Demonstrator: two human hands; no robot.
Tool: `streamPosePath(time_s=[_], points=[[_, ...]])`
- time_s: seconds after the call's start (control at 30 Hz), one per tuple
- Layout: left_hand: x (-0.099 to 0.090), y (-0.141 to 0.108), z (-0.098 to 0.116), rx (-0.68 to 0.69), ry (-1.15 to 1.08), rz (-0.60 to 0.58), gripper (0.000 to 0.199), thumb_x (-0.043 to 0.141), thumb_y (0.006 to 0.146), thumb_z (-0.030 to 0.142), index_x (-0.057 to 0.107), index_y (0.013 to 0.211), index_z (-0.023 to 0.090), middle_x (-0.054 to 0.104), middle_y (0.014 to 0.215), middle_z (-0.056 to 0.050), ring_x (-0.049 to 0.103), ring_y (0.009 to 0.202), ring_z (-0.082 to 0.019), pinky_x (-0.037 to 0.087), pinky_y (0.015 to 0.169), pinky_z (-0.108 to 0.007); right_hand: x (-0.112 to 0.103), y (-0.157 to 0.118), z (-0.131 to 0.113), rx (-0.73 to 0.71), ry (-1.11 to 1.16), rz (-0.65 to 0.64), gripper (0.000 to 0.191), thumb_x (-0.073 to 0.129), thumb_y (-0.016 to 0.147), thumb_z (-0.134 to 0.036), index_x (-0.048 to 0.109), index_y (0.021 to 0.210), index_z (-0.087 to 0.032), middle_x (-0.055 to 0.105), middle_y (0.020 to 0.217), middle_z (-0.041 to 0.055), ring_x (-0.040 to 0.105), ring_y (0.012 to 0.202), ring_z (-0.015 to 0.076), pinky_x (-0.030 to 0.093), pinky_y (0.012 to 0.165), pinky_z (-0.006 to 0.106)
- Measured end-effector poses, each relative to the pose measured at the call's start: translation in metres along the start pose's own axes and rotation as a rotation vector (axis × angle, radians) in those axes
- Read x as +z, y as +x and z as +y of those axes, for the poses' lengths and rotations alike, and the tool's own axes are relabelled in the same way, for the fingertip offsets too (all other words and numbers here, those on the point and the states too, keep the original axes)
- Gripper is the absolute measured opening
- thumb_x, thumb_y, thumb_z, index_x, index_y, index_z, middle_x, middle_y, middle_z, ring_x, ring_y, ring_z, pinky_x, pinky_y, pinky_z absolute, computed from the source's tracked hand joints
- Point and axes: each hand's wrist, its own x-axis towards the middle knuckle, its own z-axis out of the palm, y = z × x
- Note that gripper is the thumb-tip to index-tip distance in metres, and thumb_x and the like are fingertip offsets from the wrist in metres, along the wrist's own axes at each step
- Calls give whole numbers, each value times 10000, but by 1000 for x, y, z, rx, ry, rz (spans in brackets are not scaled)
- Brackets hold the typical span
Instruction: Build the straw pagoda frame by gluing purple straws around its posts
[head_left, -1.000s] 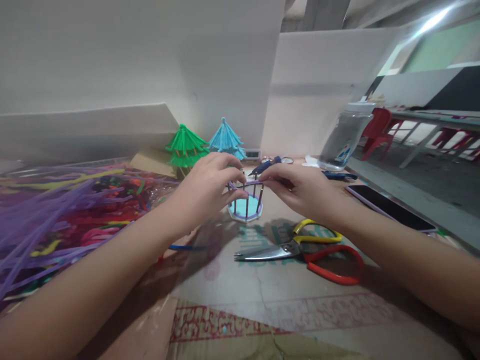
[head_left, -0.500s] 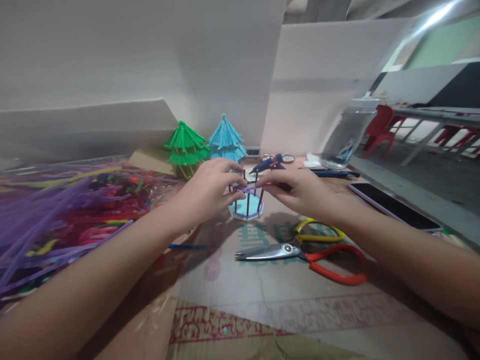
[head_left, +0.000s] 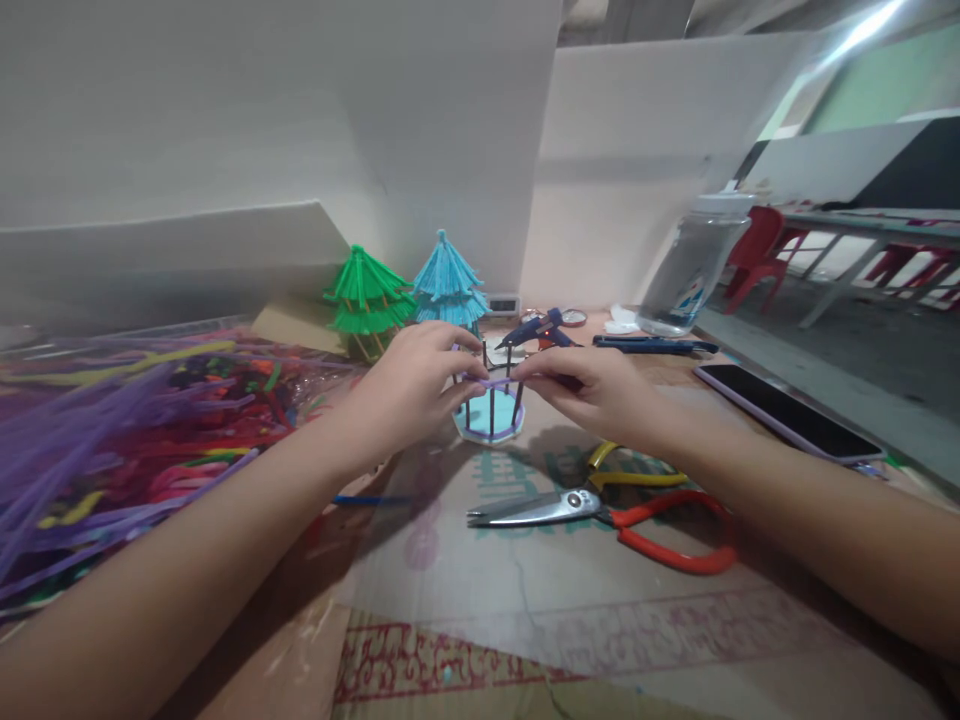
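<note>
A small model point(head_left: 491, 425) stands on the table, with a pale blue many-sided base edged in purple and several dark upright sticks. Across its front sticks, partway up, runs a purple pipe cleaner point(head_left: 496, 382). My left hand point(head_left: 431, 375) pinches the strip's left part between thumb and fingers, beside the left sticks. On the other side, my right hand point(head_left: 581, 385) pinches the strip near the right sticks. Fingers hide both ends of the strip. Scissors point(head_left: 555, 505) with one yellow and one red handle lie open in front of the model.
Behind stand a green tiered roof model point(head_left: 367, 300) and a light blue one point(head_left: 448, 280). A dark blue glue gun point(head_left: 536, 328) lies beyond the model. Colourful pipe cleaners point(head_left: 150, 430) heap at left. A phone point(head_left: 787, 410), pens point(head_left: 652, 345) and a bottle point(head_left: 690, 270) are at right.
The fingers of both hands have closed in on the purple pipe cleaner, which now lies straighter across the front sticks. The view has shifted slightly; the other things stay in place.
</note>
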Motion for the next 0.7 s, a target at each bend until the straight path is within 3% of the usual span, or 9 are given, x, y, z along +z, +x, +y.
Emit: streamPosePath(time_s=[0.37,0.5,0.7], points=[[-7,0,5,-33,-108,-33,229,593,981,354,778,975,219,710,1187,-96,622,1143,-265,459,996,-454,7,2,3,-47,0,-3,247,527,997,-235,749,1105,-242,784,944,22,688,796,141,493,708,253],[-1,0,9,-89,-187,14,262,568,987,373,767,935,210,714,1169,-95,617,1148,-257,447,1024,-460,5,3,2,-38,12,-26,252,522,994,-227,751,1097,-246,781,940,26,687,809,149,491,715,261],[4,0,10,-155,-273,-5,224,589,971,346,747,902,203,709,1138,-82,621,1121,-239,451,1031,-449,-2,2,-1,5,65,-7,235,535,928,-157,701,1091,-188,748,908,44,595,660,117,427,603,243]])
